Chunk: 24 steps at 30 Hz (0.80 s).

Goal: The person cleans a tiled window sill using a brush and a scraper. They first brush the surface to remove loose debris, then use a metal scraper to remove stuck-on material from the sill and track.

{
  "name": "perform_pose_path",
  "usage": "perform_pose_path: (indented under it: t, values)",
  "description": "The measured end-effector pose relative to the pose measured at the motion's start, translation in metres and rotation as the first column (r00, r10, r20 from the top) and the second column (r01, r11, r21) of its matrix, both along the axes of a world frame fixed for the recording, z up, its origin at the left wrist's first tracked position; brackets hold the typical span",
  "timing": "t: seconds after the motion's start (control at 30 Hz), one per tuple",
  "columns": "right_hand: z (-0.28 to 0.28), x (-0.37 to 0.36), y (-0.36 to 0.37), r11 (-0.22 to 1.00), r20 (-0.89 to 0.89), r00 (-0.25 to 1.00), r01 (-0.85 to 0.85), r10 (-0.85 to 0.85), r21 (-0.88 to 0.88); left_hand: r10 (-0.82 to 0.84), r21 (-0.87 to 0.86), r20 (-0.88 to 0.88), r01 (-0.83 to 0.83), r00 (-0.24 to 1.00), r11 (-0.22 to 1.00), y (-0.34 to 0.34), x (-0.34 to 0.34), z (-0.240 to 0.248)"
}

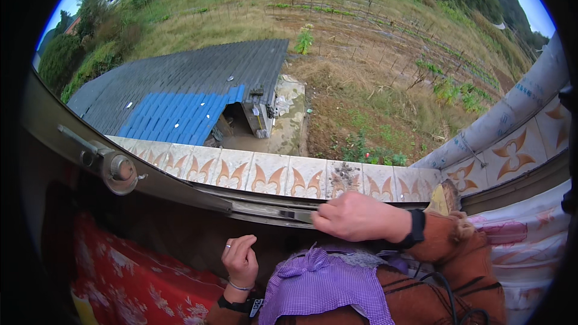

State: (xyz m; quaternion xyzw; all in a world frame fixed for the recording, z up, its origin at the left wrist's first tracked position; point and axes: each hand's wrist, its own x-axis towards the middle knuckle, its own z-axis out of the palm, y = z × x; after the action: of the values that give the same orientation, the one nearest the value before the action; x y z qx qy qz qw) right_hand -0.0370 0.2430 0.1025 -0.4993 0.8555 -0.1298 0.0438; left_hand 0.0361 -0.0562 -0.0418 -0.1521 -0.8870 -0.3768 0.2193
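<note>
My right hand (pixel 355 216) is closed over the metal window track (pixel 259 209). From its fingers a thin, flat, greyish strip (pixel 298 215) with a dark end runs left along the track; its kind I cannot make out. Lower left, my left hand (pixel 241 260) hovers inside the window with fingers loosely curled in, and I see nothing in them. It wears a ring and a bracelet. Beyond the track lies a tiled outer ledge (pixel 268 174) with orange patterns, and a patch of dark dirt (pixel 344 174) sits on it.
A window frame with a round metal latch (pixel 119 171) stands at left. Red flowered cloth (pixel 138 283) lies below it. A pale curtain (pixel 524 235) hangs at right, near a pale pipe (pixel 500 114). Outside, below, are a shed roof (pixel 180 84) and a field.
</note>
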Motion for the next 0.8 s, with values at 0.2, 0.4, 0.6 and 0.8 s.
perform_pose_path:
  t: [0.2,0.4,0.6,0.8]
  values:
    - [0.003,0.009,0.024,1.0,-0.089,0.996,0.008,-0.006,0.019,0.017,0.021,0.029,-0.018,0.999,1.0,0.0,0.006,-0.003]
    - [-0.008,-0.006,0.011,0.997,-0.09,0.994,0.059,-0.054,0.05,0.001,0.011,0.018,-0.002,1.0,1.0,-0.003,0.002,-0.002]
    - [0.012,0.009,0.028,0.99,-0.04,0.994,0.109,-0.106,0.089,0.012,0.012,0.004,-0.013,1.0,1.0,-0.002,0.002,0.0]
    - [-0.007,0.005,0.024,0.996,0.0,0.996,0.086,-0.086,0.033,-0.057,-0.028,-0.087,0.054,0.995,0.998,0.005,-0.017,0.015]
